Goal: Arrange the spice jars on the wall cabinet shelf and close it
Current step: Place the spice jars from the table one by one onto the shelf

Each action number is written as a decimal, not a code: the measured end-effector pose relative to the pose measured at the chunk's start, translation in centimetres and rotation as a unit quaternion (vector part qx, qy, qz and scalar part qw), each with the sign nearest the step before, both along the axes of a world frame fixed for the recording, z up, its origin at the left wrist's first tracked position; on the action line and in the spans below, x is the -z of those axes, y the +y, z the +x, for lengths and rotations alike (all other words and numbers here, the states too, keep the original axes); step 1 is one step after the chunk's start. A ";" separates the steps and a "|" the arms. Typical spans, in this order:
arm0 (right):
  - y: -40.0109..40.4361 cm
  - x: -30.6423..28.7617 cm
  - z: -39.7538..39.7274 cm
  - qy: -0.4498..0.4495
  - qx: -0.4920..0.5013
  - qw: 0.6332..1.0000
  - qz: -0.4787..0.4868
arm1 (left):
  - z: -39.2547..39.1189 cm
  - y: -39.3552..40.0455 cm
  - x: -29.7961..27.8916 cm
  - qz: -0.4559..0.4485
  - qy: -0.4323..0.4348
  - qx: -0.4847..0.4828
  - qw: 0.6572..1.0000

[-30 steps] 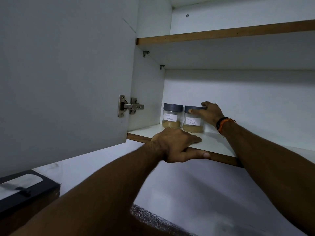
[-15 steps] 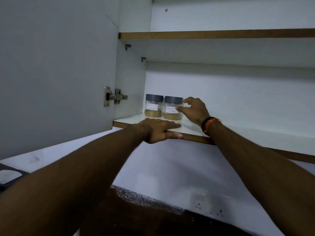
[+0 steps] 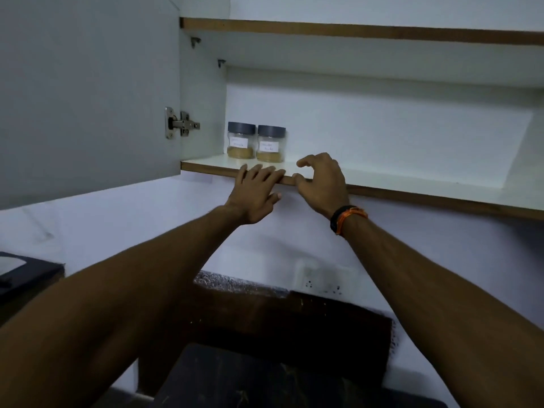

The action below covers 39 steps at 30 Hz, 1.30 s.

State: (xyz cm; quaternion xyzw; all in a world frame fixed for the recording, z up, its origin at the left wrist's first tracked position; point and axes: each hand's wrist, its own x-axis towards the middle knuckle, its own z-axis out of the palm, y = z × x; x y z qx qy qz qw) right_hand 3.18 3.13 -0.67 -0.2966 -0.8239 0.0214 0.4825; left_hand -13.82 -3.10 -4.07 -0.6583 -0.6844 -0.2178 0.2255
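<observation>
With two clear, grey-lidded spice jars (image 3: pixel 255 142) shelved, our relaxed left hand (image 3: pixel 255 193) and loosely curled, empty right hand (image 3: pixel 321 184) should next swing the white cabinet door (image 3: pixel 88 92) shut.

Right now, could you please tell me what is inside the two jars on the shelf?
Both jars hold a low layer of brownish powder, empty above. Their labels are too blurred to read.

The right hand (image 3: pixel 322 184) has let go of the right jar (image 3: pixel 270 143) and drawn back to the front edge of the shelf (image 3: pixel 412 184), fingers loosely curled. The left hand (image 3: pixel 255 192) has slid lower, only its fingers on the edge now.
</observation>
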 end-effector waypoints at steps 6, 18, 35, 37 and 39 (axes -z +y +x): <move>-2.8 5.5 1.8 -0.045 0.017 0.998 0.030 | 2.1 -3.6 4.1 0.014 -0.060 0.041 0.997; -7.5 21.2 2.2 -0.154 -0.005 0.976 -0.157 | 3.9 -9.4 18.4 -0.166 -0.146 0.024 0.975; -14.6 40.8 3.3 -0.295 -0.052 0.871 -0.390 | 4.4 -17.7 38.6 -0.420 -0.304 -0.038 0.854; -15.4 42.4 3.1 -0.309 -0.052 0.857 -0.410 | 4.3 -18.4 40.0 -0.422 -0.328 -0.050 0.843; -16.3 43.8 2.7 -0.316 -0.048 0.848 -0.423 | 4.3 -19.0 41.2 -0.416 -0.354 -0.060 0.836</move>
